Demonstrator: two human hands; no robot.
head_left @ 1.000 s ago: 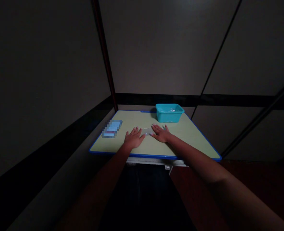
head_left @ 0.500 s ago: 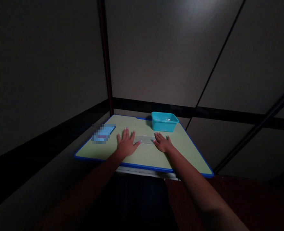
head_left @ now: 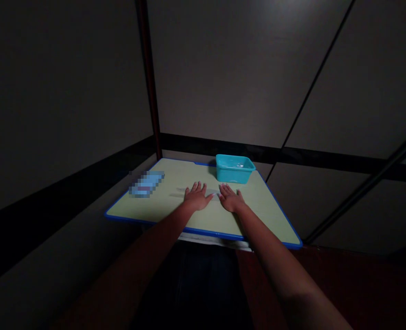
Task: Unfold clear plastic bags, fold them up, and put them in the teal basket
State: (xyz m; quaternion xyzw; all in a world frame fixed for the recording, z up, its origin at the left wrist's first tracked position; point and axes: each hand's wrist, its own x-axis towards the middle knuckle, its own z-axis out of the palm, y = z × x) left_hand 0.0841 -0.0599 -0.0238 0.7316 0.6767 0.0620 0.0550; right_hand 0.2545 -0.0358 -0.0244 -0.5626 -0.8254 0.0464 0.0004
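Observation:
A thin, clear plastic piece (head_left: 178, 192) lies flat near the middle of the pale yellow-green table (head_left: 216, 222). Across it rests my left hand (head_left: 196, 198), palm down with the fingers spread. My right hand (head_left: 230, 198) lies flat at the right end of the plastic, its fingers apart. The two thumbs point toward each other with a small gap between them. Both hands cover parts of the plastic, and neither grips anything.
Behind my right hand a turquoise basket (head_left: 234, 175) stands near the back edge, with something small and shiny inside. A phone (head_left: 147, 184), partly pixelated, lies at the left. Blue trim edges the table, and dark walls rise behind and at the left.
My left hand has slid right along the plastic, closer to my right hand. The plastic's left end now shows left of it. My right hand has stayed in nearly the same place.

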